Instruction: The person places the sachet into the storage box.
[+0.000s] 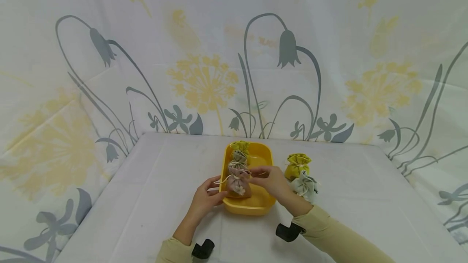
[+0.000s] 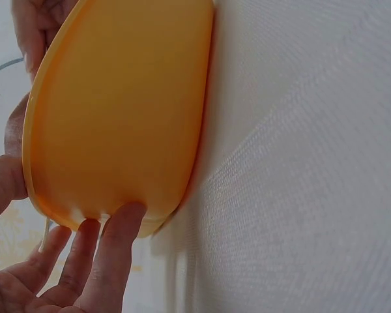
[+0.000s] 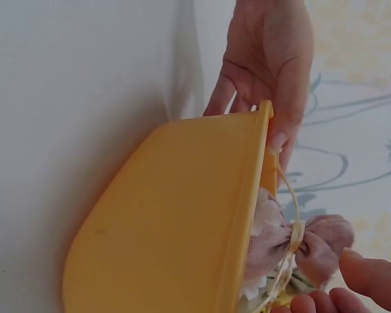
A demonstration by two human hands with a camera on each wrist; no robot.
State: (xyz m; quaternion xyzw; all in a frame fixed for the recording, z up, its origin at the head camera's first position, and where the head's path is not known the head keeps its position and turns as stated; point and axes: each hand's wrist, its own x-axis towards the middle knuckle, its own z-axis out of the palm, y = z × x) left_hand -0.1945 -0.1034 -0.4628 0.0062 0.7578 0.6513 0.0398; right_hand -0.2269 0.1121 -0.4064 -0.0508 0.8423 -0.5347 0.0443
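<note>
The left hand (image 1: 204,200) rests with straight fingers (image 2: 111,254) against the near left side of the yellow tray (image 1: 261,208) on the worktop (image 1: 146,198). The right hand (image 1: 272,182) pinches the cord of the pink pouch (image 1: 239,184), which stands in the tray's near part.

No text, label, brand, number or sign can be read in any of the views. The yellow tray (image 1: 265,204) is seen plain on its rim and walls, and no print is made out on the pouches (image 1: 239,182) in it. The backdrop (image 1: 204,80) is printed with flowers only, no lettering. A small tag may be hidden in the pouch folds, but at this size that cannot be told.
</note>
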